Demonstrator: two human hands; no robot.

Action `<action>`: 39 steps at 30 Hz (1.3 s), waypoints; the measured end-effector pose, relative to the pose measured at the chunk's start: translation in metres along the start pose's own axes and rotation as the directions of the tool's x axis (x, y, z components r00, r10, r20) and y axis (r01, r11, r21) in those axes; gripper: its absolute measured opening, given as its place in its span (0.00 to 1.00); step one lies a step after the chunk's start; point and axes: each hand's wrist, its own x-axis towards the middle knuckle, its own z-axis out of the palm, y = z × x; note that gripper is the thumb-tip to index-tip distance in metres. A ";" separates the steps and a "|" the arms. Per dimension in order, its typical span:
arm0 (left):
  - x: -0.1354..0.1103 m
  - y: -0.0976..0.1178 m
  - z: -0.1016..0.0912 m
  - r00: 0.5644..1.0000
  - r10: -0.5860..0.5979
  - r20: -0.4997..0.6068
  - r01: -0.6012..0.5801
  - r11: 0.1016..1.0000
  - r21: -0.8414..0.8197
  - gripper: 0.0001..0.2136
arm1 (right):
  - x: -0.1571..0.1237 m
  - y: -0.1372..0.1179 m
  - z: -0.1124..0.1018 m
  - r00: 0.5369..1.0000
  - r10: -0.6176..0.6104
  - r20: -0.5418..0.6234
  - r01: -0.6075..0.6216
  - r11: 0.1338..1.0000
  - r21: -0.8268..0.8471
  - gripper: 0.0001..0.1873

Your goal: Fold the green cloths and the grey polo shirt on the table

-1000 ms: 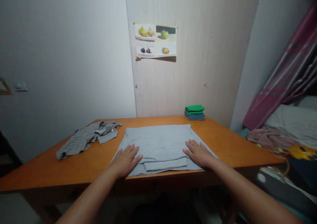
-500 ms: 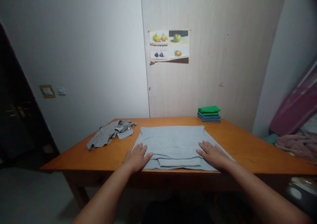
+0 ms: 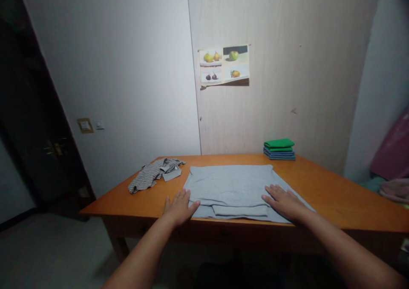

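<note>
A light grey garment (image 3: 230, 184) lies spread flat near the front edge of the wooden table, with a folded strip of its cloth showing along the near side. My left hand (image 3: 180, 207) rests at its near left edge, fingers spread and palm down. On the right side of the cloth lies my right hand (image 3: 283, 201), also flat with the fingers apart. Neither hand grips anything. Which kind of garment it is, I cannot tell.
A crumpled striped shirt (image 3: 153, 174) lies at the left of the wooden table (image 3: 338, 204). At the back right stands a stack of folded green and blue cloths (image 3: 279, 149). Behind the table is a wall with a fruit picture (image 3: 224, 65).
The camera view has turned a little to the left, so everything sits further right in the picture. Both hands stay flat on the grey garment, almost unmoved.
</note>
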 end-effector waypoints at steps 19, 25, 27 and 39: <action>0.096 0.040 0.005 0.976 0.199 -0.086 -0.198 0.980 0.029 0.26 | -0.002 -0.001 0.003 1.000 0.012 -0.008 -0.013 1.000 -0.007 0.41; 0.103 0.029 0.015 0.984 0.175 -0.035 -0.174 0.984 0.026 0.31 | -0.005 -0.004 -0.002 1.000 0.018 0.003 -0.018 1.000 0.010 0.41; 0.103 0.027 0.016 0.984 0.172 -0.048 -0.171 0.985 0.032 0.31 | -0.006 -0.006 -0.005 0.999 0.023 0.024 -0.023 1.000 0.017 0.41; 0.096 0.020 0.013 0.949 0.252 -0.190 -0.245 0.968 0.060 0.28 | -0.016 -0.010 -0.027 0.992 0.040 0.123 -0.047 0.998 0.048 0.46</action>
